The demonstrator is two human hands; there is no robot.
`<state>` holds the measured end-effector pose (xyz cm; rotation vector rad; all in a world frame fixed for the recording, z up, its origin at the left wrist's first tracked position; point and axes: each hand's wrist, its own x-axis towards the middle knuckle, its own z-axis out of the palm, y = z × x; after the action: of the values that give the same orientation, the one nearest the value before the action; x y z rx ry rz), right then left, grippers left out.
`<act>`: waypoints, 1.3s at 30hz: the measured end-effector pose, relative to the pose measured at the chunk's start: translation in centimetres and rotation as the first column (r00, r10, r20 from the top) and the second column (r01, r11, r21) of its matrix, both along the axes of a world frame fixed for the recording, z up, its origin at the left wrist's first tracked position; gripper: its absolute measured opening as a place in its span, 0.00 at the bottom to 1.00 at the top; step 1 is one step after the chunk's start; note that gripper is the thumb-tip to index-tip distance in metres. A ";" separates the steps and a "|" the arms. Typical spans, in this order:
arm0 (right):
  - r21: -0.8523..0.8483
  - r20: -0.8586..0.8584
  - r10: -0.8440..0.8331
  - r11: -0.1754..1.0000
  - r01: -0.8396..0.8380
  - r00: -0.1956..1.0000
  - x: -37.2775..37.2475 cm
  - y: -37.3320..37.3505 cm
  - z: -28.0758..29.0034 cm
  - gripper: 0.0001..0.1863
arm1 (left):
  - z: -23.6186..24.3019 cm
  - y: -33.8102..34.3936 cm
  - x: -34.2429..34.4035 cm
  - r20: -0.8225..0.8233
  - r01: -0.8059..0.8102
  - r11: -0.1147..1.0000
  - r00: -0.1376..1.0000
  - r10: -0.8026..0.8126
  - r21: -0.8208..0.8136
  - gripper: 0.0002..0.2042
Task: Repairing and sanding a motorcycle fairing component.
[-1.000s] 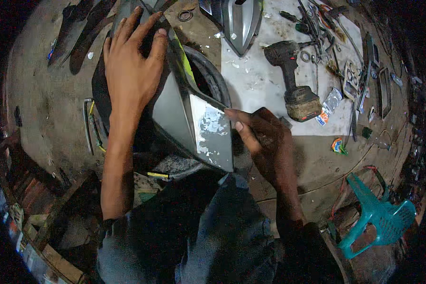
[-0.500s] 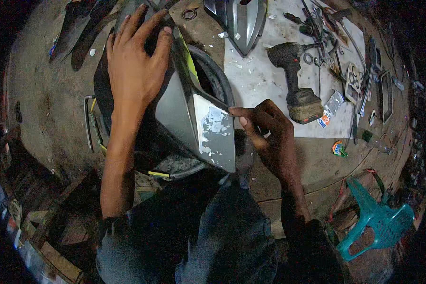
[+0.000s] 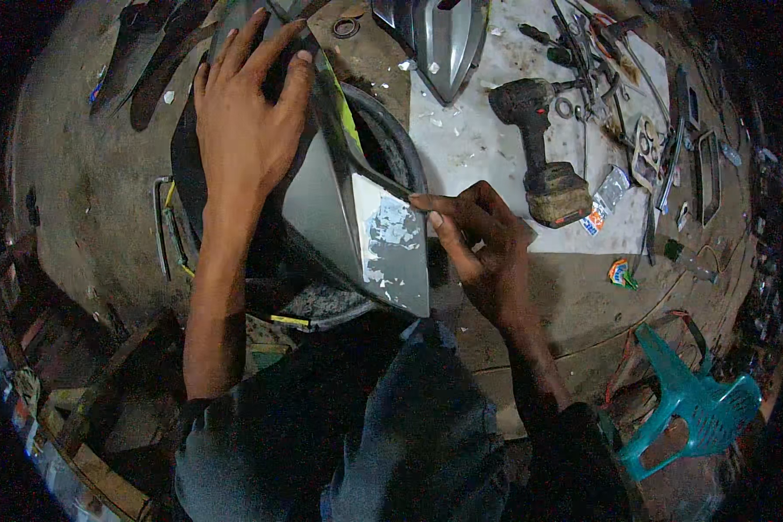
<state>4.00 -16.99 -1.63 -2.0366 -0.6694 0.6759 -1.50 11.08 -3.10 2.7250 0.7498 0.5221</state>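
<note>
A grey vehicle body panel lies slanting in front of me, with a yellow-green strip along its far right edge. On its pointed near end is a white patch, ragged and flaking, with grey showing through. My left hand rests on the panel's upper part, fingers spread and palm down. At the panel's right edge, beside the patch, are the thumb and index fingertip of my right hand, close together with the other fingers curled. Whatever lies between those tips is too small to make out.
Beneath the panel is a black round rim. A cordless power tool and several hand tools lie on a white sheet at right. Another grey panel is at the back. A broken teal plastic piece lies lower right.
My right hand's fingertips have shifted very slightly along the panel's edge. The whole view has drifted slightly; my left hand stays flat on the panel.
</note>
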 end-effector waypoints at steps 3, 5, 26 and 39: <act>-0.011 -0.026 0.033 0.999 -0.033 0.999 0.4 -0.4 0.2 0.12 | -0.3 0.4 -0.3 -0.031 0.015 0.997 0.999 -0.013 0.072 0.20; -0.031 -0.036 0.061 0.998 -0.062 0.997 1.0 -0.7 0.7 0.12 | -0.3 0.6 -0.6 0.004 0.026 0.993 1.000 -0.026 0.118 0.20; 0.005 -0.039 0.075 0.997 -0.075 0.996 0.7 -0.3 -0.1 0.15 | 0.0 0.2 -0.1 -0.033 0.020 0.997 0.999 -0.018 0.076 0.20; 0.083 -0.027 -0.007 0.997 0.009 1.000 -0.2 0.5 -0.9 0.13 | 0.2 0.4 -0.1 -0.009 0.011 1.000 1.000 -0.010 0.011 0.19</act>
<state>3.82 -16.54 -2.49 -1.9502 -0.6632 0.6589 -1.56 11.46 -2.87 2.7415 0.7365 0.5138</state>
